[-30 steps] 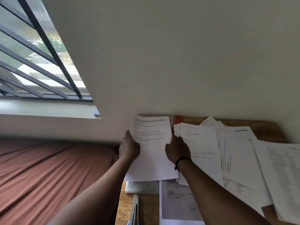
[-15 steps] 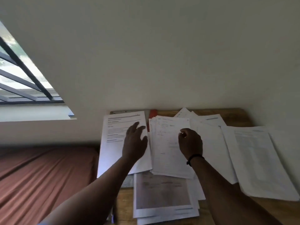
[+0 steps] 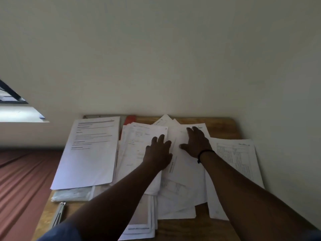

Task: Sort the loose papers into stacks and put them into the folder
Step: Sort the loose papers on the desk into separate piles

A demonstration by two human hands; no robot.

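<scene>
Both hands lie flat on the loose papers [image 3: 184, 180] spread over the wooden counter [image 3: 222, 125]. The left hand [image 3: 159, 152], fingers straight and slightly spread, presses the middle stack [image 3: 137, 153]; the right hand [image 3: 197, 142], fingers likewise extended and gripping nothing, rests on overlapping sheets at its 3 o'clock. A squared stack with a printed top page [image 3: 90, 152] lies at 9 o'clock of the left hand, overhanging the counter's left edge above the bed [image 3: 22, 178].

Risks, as judged: sliding the fanned sheets under flat palms could drag lower pages askew or crease them; the overhanging left stack could tip onto the bed if nudged; the tabular sheet [image 3: 238, 164] at far right sits near the counter's edge.

Hard to make out: a red item [image 3: 130, 120] at 12 o'clock, mostly buried, may be the folder, though this cannot be confirmed. A clear plastic sleeve [image 3: 73, 194] is largely covered. Print is illegible, and the forearms hide the lower sheets.
</scene>
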